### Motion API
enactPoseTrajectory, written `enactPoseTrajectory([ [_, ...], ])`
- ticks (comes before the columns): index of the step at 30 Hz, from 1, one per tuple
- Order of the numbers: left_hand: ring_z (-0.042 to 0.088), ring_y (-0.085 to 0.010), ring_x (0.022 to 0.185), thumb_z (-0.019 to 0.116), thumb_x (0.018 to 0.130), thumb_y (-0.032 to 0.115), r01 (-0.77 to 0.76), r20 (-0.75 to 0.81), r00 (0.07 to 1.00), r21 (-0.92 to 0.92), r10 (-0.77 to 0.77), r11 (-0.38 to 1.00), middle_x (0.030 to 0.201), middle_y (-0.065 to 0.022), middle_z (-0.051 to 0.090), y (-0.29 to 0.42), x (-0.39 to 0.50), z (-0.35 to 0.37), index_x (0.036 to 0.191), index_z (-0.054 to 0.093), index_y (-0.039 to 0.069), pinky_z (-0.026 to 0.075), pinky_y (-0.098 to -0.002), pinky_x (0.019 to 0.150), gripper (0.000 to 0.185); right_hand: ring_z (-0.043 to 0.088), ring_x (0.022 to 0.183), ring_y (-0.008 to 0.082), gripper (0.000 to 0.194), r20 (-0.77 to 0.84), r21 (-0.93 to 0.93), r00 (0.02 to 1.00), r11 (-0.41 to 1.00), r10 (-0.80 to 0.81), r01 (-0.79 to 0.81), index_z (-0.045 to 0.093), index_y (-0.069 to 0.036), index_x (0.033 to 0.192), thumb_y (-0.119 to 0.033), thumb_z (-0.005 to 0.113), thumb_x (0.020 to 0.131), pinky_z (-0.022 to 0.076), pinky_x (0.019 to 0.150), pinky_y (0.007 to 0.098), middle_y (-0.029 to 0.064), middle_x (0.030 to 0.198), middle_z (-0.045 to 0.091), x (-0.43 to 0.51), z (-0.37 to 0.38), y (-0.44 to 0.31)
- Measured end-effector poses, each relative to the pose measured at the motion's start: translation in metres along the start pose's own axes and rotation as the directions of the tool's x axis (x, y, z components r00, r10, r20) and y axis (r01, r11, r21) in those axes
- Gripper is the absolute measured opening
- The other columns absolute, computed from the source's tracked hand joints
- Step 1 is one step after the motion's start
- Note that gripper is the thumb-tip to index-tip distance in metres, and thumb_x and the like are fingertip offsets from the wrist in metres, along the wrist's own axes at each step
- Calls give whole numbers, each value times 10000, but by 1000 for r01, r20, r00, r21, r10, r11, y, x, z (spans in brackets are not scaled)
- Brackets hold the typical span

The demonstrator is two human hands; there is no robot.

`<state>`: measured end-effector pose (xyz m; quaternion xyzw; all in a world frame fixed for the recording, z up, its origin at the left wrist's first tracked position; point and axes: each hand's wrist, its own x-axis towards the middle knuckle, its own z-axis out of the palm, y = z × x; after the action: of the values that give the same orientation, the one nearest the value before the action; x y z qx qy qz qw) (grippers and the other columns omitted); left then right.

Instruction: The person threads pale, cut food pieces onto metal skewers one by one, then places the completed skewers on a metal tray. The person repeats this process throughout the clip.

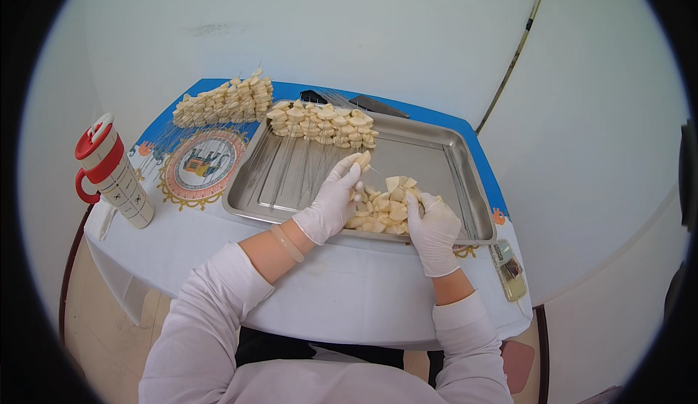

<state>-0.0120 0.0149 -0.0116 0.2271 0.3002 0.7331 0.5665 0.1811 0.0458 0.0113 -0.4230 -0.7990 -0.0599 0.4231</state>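
Observation:
My left hand (334, 202), in a white glove, pinches a thin metal skewer bearing pale cream-coloured pieces (362, 160) over the steel tray (414, 138). The skewer's bare tip points right. Gloved too, my right hand (433, 224) has its fingers in the heap of loose pale pieces (388, 208) at the tray's near edge; fingers and thumb close on a piece there. Threaded skewers (327, 126) lie side by side along the tray's far left, their bare ends towards me. Bare metal skewers (461, 186) lie at the tray's right side.
More loaded skewers (226, 101) are stacked on the table's far left corner. A red-lidded tumbler (117, 172) stands at the left. A phone in a clear case (509, 270) lies by the right edge. Dark flat objects (379, 105) lie behind the tray. A thin pole (512, 50) leans against the wall.

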Motion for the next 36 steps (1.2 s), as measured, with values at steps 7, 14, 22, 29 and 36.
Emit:
enactPoseTrajectory([
  [7, 467, -56, 721, 591, 990, 172, 10, -27, 1000, -17, -11, 1000, 1149, 23, 598, 2, -1, 2, 1266, 553, 175, 386, -198, 585, 278, 651, 639, 290, 239, 1, -5, 1000, 1000, 6, -6, 727, -109, 871, -326, 636, 912, 504, 575, 382, 85, 759, 692, -1, 0, 0],
  [14, 461, -42, 691, 615, 971, 192, 52, -42, 998, 55, -49, 997, 1027, 43, 585, 1, 2, -2, 1242, 551, 177, 387, -195, 558, 278, 651, 638, 308, 229, 28, -11, 999, 1000, 28, -28, 746, -119, 912, -330, 663, 888, 508, 587, 393, 115, 704, 668, 0, 0, 1],
  [22, 448, -31, 661, 621, 961, 206, -85, -74, 992, 188, 101, 979, 911, 68, 561, -8, 5, -4, 1232, 524, 116, 389, -189, 549, 301, 651, 638, 308, 231, 34, -10, 999, 1000, 23, -23, 748, -124, 918, -336, 664, 887, 509, 590, 392, 116, 707, 670, 0, -1, 0],
  [29, 468, -18, 710, 623, 958, 195, -94, -75, 989, 349, 128, 933, 950, 47, 591, -5, -3, 2, 1279, 485, 85, 407, -187, 587, 366, 654, 643, 313, 243, 33, -11, 998, 999, 51, -51, 751, -129, 927, -353, 663, 888, 512, 595, 392, 119, 713, 674, -2, 4, 2],
  [36, 495, -33, 753, 677, 926, 168, -90, -30, 993, 392, 111, 916, 952, 17, 611, -3, -8, 11, 1275, 479, 41, 422, -188, 636, 422, 626, 574, 332, 327, -2, 55, 997, 996, 71, -71, 709, -123, 808, -415, 611, 919, 491, 552, 431, 119, 625, 631, -6, 13, 6],
])
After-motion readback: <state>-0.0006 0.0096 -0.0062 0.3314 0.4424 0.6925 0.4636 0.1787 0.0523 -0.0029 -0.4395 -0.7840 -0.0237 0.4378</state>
